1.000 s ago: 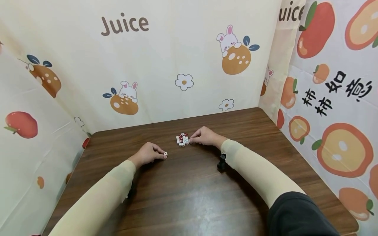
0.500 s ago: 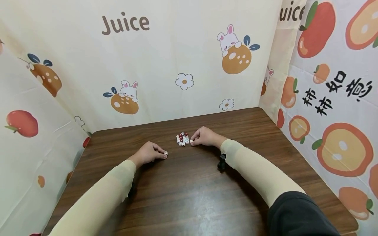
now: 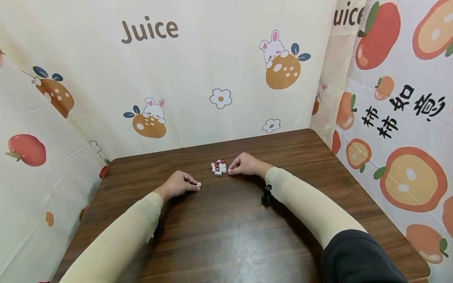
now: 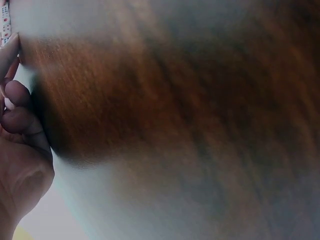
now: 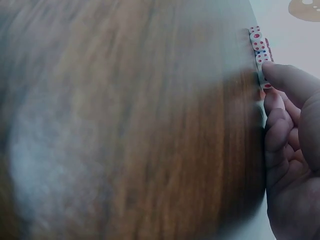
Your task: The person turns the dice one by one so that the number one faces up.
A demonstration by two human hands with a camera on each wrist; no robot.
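In the head view my left hand (image 3: 178,184) pinches a white die (image 3: 199,184) between thumb and fingertips, low over the table. My right hand (image 3: 246,164) holds another white die at its fingertips, just right of a tight cluster of white and red dice (image 3: 218,168). A small gap separates that die from the cluster. In the right wrist view the thumb overlaps the line of dice (image 5: 258,45), their red and blue pips showing. The left wrist view has my left hand (image 4: 22,150) at its edge, with its own die hidden or unclear.
The brown wooden table (image 3: 219,220) spreads beneath both arms. Printed fabric walls (image 3: 198,70) stand behind it and at both sides. A small black device (image 3: 266,195) sits under the right wrist.
My right hand has drawn its die slightly to the right of the cluster, lifted it a little, then lowered it. The left hand stays in place with its die.
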